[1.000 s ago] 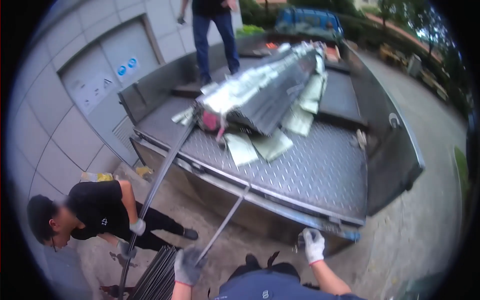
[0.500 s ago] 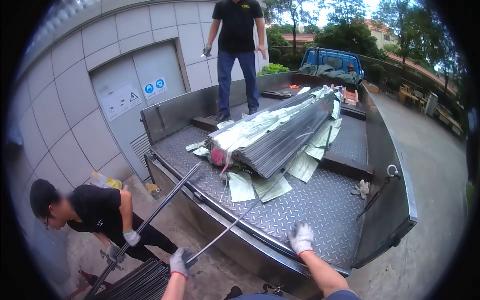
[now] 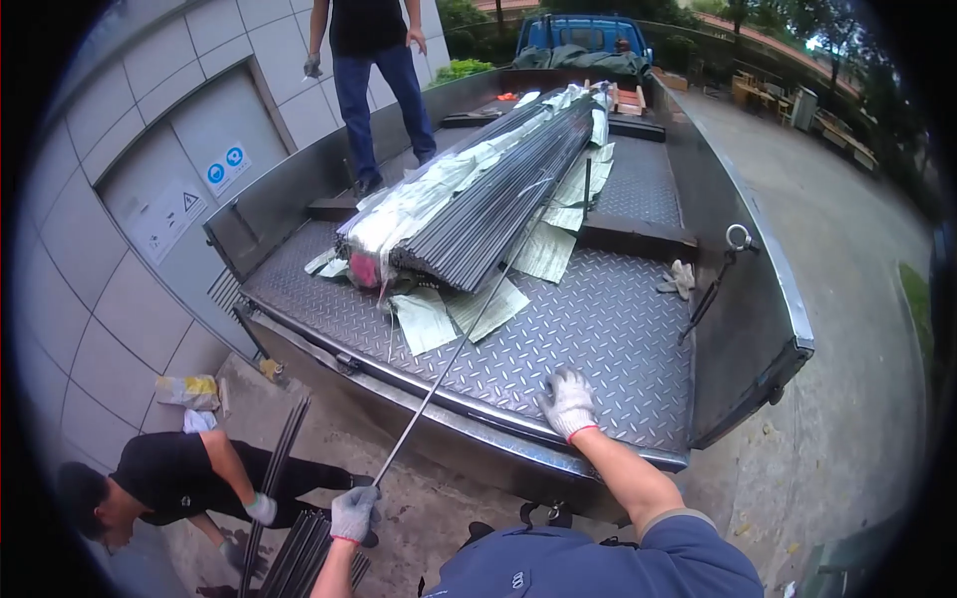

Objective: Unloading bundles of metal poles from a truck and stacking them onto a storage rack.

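My left hand (image 3: 353,513), in a grey-white work glove, is closed around the near end of a long thin metal rod (image 3: 429,404). The rod slants up over the truck's tail edge to the right side of a big bundle of dark metal rods (image 3: 488,214). My gloved right hand (image 3: 569,402) rests on the checker-plate truck bed (image 3: 623,344) by its rear edge, fingers spread and nothing in them. Torn pale wrapping sheets (image 3: 423,325) lie over and under the bundle. Below my left hand is a stack of dark rods (image 3: 302,553).
At lower left a bent co-worker (image 3: 164,478) grips several dark rods (image 3: 274,463). Another person (image 3: 374,100) stands on the bed, left of the bundle. A side wall (image 3: 748,269) bounds the bed at right; a loose glove (image 3: 677,278) and a dark crossbeam (image 3: 638,239) are nearby.
My view has shifted, so the truck sits further left and higher. The co-worker has bent lower, and their rods have come down off the tail edge. My hands keep their places on rod and bed.
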A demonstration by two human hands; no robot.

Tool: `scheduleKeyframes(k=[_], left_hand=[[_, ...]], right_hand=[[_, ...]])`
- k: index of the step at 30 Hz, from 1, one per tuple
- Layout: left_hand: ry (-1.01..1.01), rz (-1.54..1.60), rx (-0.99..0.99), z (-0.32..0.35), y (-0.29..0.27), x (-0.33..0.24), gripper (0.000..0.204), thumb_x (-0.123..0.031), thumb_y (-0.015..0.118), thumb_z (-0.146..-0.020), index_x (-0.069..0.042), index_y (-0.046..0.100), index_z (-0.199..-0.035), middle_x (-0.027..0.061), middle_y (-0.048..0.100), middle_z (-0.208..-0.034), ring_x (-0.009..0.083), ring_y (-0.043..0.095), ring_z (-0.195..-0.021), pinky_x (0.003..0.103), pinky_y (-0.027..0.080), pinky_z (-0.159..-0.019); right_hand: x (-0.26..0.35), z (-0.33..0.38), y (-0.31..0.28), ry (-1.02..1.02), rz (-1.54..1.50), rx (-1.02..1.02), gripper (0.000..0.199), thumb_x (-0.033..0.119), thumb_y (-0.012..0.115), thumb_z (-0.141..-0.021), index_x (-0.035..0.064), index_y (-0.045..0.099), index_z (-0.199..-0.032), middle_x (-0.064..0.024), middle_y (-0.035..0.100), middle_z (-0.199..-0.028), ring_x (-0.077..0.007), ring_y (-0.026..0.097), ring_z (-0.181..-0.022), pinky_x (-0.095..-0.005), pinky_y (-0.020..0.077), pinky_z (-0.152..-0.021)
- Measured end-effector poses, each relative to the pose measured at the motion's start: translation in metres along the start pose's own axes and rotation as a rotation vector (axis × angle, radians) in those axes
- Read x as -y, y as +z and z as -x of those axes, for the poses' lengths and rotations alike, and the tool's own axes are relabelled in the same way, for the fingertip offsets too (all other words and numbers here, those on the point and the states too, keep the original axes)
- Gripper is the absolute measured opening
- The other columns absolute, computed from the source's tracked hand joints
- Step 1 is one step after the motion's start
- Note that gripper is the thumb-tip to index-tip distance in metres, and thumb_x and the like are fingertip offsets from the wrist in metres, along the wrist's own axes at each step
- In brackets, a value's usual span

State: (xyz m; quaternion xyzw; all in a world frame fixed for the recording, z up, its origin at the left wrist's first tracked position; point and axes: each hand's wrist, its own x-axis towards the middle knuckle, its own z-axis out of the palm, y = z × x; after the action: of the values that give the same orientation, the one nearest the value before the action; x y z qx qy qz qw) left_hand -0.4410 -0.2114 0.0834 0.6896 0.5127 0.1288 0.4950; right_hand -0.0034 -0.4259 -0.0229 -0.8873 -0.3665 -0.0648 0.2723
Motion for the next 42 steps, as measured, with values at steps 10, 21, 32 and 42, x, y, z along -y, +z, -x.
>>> scheduleKeyframes(k=[10, 21, 32, 42], left_hand=[[0.048, -0.094, 0.046, 0.0, -0.023, 0.0, 0.036, -0.037, 0.072, -0.094, -0.001, 0.078, -0.097, 0.0084, 0.07, -0.067, 0.0143, 0.066, -0.055, 0.032, 0.053, -0.055], [0.316, 0.056, 0.061, 0.003, -0.017, 0.022, 0.029, -0.032, 0.074, -0.097, -0.004, 0.075, -0.103, 0.0027, 0.068, -0.071, 0.01, 0.059, -0.058, 0.029, 0.05, -0.053], [-0.12, -0.009, 0.263, -0.001, -0.037, -0.037, 0.03, -0.028, 0.063, -0.102, 0.0, 0.072, -0.103, 0.005, 0.066, -0.065, 0.0101, 0.062, -0.054, 0.027, 0.048, -0.051], [-0.333, 0.051, 0.233, 0.011, -0.039, -0.052, 0.025, -0.02, 0.062, -0.101, 0.003, 0.072, -0.103, 0.0031, 0.061, -0.06, 0.01, 0.056, -0.05, 0.025, 0.041, -0.048]], right_hand=[[0.013, 0.007, 0.0, 0.085, 0.016, 0.022, 0.043, 0.042, 0.073, -0.084, 0.0116, 0.071, -0.114, -0.0147, 0.059, -0.136, -0.0358, 0.05, -0.132, -0.0503, 0.0386, -0.112], [0.022, 0.013, -0.001, 0.132, 0.083, -0.022, 0.05, 0.035, 0.072, -0.085, 0.0124, 0.066, -0.128, -0.0169, 0.066, -0.123, -0.0356, 0.06, -0.119, -0.0482, 0.0467, -0.103], [0.098, -0.212, -0.018, 0.558, -1.325, -0.093, 0.049, 0.028, 0.064, -0.1, 0.0021, 0.053, -0.14, -0.0145, 0.068, -0.111, -0.0237, 0.071, -0.085, -0.037, 0.0606, -0.077], [0.084, -0.347, 0.087, 0.84, -0.823, 0.01, 0.066, 0.039, 0.067, -0.088, -0.0124, 0.061, -0.128, -0.0335, 0.063, -0.13, -0.0443, 0.062, -0.124, -0.0432, 0.048, -0.104]])
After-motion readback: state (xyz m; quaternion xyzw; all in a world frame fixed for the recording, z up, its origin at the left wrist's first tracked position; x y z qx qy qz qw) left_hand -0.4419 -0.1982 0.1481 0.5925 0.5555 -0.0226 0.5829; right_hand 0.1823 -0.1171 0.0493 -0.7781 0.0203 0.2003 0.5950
